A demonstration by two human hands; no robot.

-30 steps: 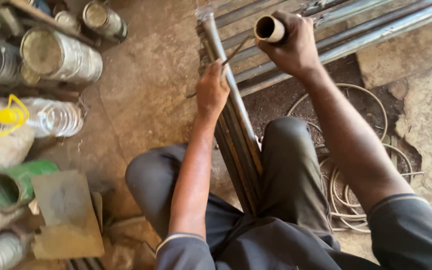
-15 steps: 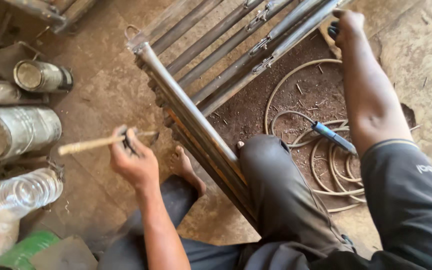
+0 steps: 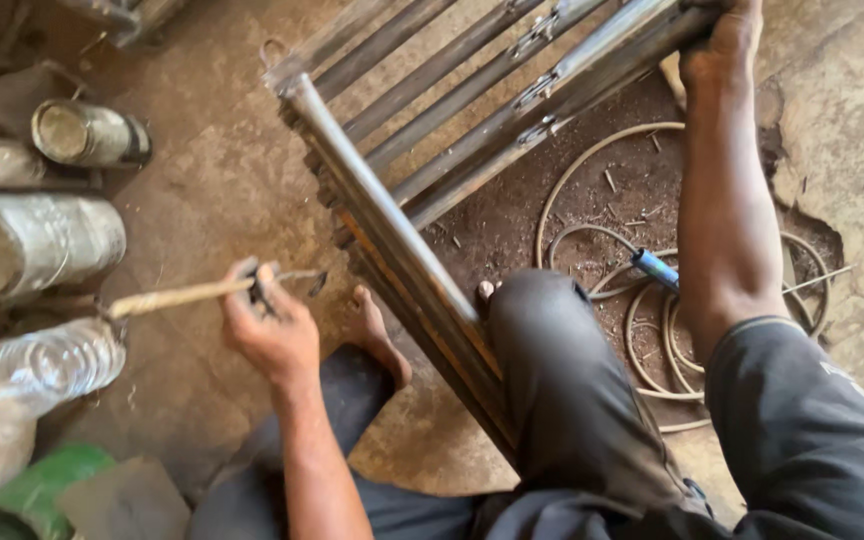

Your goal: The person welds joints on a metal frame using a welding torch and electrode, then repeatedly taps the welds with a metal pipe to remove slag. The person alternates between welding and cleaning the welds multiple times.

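Brush (image 3: 192, 294) clamped in left hand (image 3: 270, 330), left of the metal frame (image 3: 402, 250); right hand (image 3: 720, 45) grips frame's top; bars look unpainted.

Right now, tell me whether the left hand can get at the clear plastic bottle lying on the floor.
Probably yes. The left hand already grips a thin stick, whose far end reaches above the plastic bottle; only bare floor lies between, though its fingers are occupied.
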